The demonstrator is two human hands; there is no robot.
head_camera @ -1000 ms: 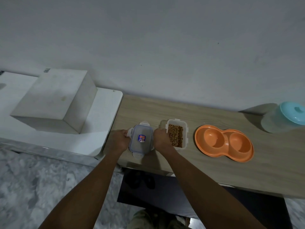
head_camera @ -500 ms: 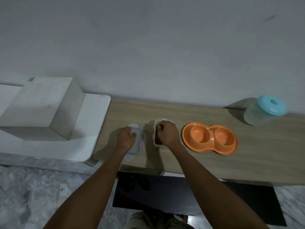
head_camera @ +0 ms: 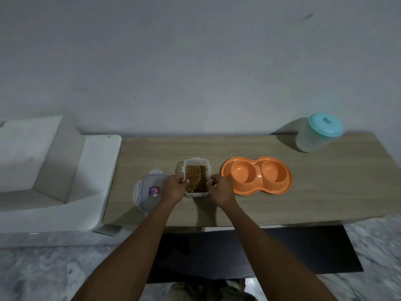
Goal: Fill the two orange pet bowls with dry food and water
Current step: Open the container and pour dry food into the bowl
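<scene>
- The left hand (head_camera: 176, 187) has let go of the lid (head_camera: 149, 191), which it was pressing down half a second ago. It now sits on the left side of the open food container (head_camera: 196, 179).
- The right hand (head_camera: 221, 190) was already at the container and now takes its right side, so the tub is held between both hands.
- Grip: each hand has its fingers curled against a wall and pinches near the rim. Neither hand is spread open or holding anything else.
- The container is full of brown dry food (head_camera: 196, 178) and looks to be resting on the wooden table (head_camera: 325, 181). Whether it is already clear of the surface cannot be told.
- The lid lies flat just left of the container, untouched.
- The orange pet bowls (head_camera: 257, 175) sit just right of the container, and both cups are empty.
- The water jug (head_camera: 319, 132), with its teal cap on, stands well to the right of the container and farther back.
- In my judgement the opening step is done. The next step is to lift the tub and tip it to the right over one cup.
</scene>
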